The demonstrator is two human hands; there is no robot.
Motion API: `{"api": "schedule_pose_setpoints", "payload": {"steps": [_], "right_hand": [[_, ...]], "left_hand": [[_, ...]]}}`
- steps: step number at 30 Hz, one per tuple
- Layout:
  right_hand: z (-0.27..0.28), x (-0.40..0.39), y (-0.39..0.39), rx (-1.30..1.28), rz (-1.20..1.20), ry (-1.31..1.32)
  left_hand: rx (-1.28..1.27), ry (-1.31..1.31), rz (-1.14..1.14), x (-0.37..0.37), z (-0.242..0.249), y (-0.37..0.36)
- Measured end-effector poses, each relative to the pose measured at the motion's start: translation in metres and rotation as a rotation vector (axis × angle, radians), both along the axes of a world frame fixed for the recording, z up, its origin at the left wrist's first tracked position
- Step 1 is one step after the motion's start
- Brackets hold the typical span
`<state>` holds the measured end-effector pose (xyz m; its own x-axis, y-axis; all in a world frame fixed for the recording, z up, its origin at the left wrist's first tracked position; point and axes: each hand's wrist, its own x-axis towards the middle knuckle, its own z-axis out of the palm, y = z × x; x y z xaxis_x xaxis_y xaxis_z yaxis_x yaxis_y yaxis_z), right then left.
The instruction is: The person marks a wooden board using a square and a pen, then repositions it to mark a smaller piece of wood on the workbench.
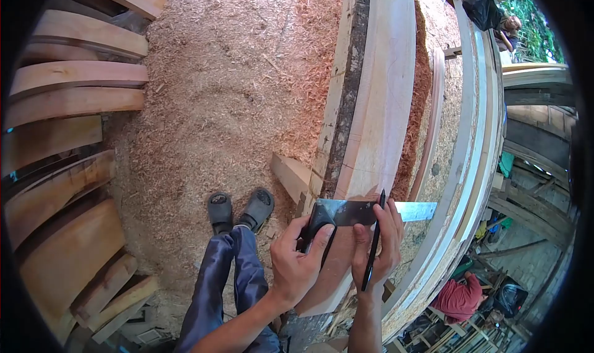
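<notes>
A worker's two bare hands hold a square with a dark handle and metal blade (416,211) across a long pale board (385,87), at the lower center of the frame. The left hand (298,257) grips the dark handle, thumb on top, at the board's left side. The right hand (378,245) is closed around a slim dark pen (374,254), which stands nearly upright in the frame, its upper end at the blade's upper edge; the fingers also rest on the blade. The bright end of the blade reaches past the board's right edge.

The board lies along a rough timber (341,115) with a dark, flaking strip, and reddish shavings (416,124) line its right side. A pale wooden block (292,172) juts out to the left of the timber. Below, the worker's gray clogs (258,206) stand on a floor (216,105) thick with wood shavings. Curved wooden pieces (77,74) fill the left side of the frame, while a person in a red top (459,298) is bent over at lower right.
</notes>
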<state>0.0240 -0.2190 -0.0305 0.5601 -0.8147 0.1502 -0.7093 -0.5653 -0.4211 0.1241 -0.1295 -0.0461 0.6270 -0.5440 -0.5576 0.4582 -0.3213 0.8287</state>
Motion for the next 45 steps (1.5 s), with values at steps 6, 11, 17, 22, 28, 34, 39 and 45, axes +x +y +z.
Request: {"api": "schedule_pose_setpoints", "payload": {"steps": [6,11,17,22,28,34,39,45], "right_hand": [[0.0,-0.001,-0.001,-0.01,0.01,0.036],[0.001,0.0,-0.003,-0.012,0.009,0.03],[0.0,-0.002,-0.004,-0.015,0.022,0.033],[0.004,0.001,-0.006,-0.012,0.026,0.024],[0.0,0.0,-0.001,0.158,-0.124,-0.386],[0.014,0.024,-0.013,0.591,-0.232,-0.634],[0.01,0.033,-0.016,0.555,-0.199,-0.466],[0.01,0.034,-0.016,0.524,-0.173,-0.425]], "left_hand": [[0.001,0.01,0.009,-0.001,-0.001,-0.001],[0.016,0.037,-0.01,-0.001,-0.001,0.0],[0.046,-0.015,-0.028,-0.002,-0.001,0.0],[0.052,-0.064,-0.019,-0.002,0.001,-0.002],[0.074,-0.098,-0.029,-0.003,0.0,-0.003],[0.078,-0.083,-0.009,-0.004,0.002,-0.005],[0.048,-0.134,0.057,-0.009,-0.005,-0.005],[0.059,-0.116,0.047,-0.006,-0.001,-0.006]]}}
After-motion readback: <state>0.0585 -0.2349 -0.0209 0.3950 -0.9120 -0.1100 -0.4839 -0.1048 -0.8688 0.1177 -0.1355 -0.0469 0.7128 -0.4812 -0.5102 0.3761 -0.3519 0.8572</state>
